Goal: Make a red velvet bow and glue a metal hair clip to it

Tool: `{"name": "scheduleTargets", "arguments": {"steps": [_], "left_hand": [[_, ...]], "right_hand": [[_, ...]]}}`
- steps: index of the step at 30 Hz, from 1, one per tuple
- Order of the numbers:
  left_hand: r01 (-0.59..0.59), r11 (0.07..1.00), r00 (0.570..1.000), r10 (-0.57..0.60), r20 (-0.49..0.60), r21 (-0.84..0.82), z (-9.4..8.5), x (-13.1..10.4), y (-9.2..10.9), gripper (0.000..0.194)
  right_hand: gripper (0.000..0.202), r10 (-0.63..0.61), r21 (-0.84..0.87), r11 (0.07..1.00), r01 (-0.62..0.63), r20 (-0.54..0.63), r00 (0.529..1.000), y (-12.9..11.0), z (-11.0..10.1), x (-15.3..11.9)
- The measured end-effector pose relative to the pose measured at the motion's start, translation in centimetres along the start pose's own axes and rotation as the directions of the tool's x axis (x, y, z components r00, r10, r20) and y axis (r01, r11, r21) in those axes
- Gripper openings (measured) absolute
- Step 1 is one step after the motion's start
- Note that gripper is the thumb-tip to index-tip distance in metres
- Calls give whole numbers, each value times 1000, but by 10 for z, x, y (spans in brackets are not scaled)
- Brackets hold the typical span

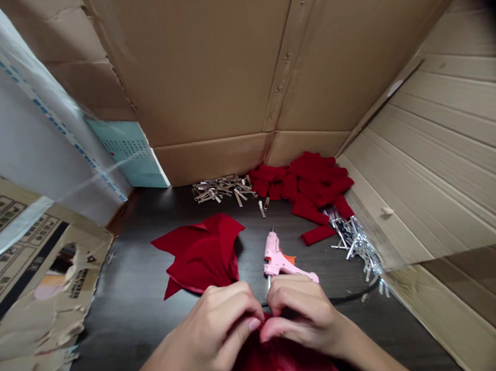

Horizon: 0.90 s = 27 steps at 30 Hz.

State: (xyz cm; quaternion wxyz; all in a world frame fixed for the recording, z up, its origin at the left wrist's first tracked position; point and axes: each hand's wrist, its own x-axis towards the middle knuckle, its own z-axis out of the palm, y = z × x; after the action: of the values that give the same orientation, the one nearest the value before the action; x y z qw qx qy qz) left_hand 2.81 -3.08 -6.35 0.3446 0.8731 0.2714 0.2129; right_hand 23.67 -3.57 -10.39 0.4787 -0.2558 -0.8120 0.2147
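Facing cardboard walls [207, 65] across a dark table [128, 282], left hand [217, 330] and right hand [304, 316] pinch one red cloth [276, 365]; beyond lie one bundle [205, 252], one glue gun [274, 256], many clips [217, 188].

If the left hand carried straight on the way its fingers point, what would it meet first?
Most likely the right hand, just beyond the left hand; whether they touch is unclear.

light-blue booklet [126, 151] | beside tall cardboard wall [207, 70] | left: torn printed cardboard [29, 316] | right: creased cardboard panel [431, 157]
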Motion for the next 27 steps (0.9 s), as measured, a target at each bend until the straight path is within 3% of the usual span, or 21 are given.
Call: {"name": "scheduleTargets", "arguments": {"steps": [6,10,16,22,27], "left_hand": [[-64,992,998,64,-3,-112,-2,3,0,13],[-43,992,999,42,-12,-117,0,4,0,13],[95,992,992,-87,96,-85,0,4,1,8],[18,999,982,-27,189,51,2,2,-1,12],[16,996,982,-32,184,89,6,2,0,14]], "right_hand": [[35,-5,-3,1000,5,9,1000,0,-2,1],[38,-3,-42,999,4,34,999,2,-2,0],[39,5,-67,998,-1,68,998,2,0,-3],[39,38,-82,996,-35,39,998,4,-1,-7],[39,60,-75,996,-57,35,998,7,1,-10]]}}
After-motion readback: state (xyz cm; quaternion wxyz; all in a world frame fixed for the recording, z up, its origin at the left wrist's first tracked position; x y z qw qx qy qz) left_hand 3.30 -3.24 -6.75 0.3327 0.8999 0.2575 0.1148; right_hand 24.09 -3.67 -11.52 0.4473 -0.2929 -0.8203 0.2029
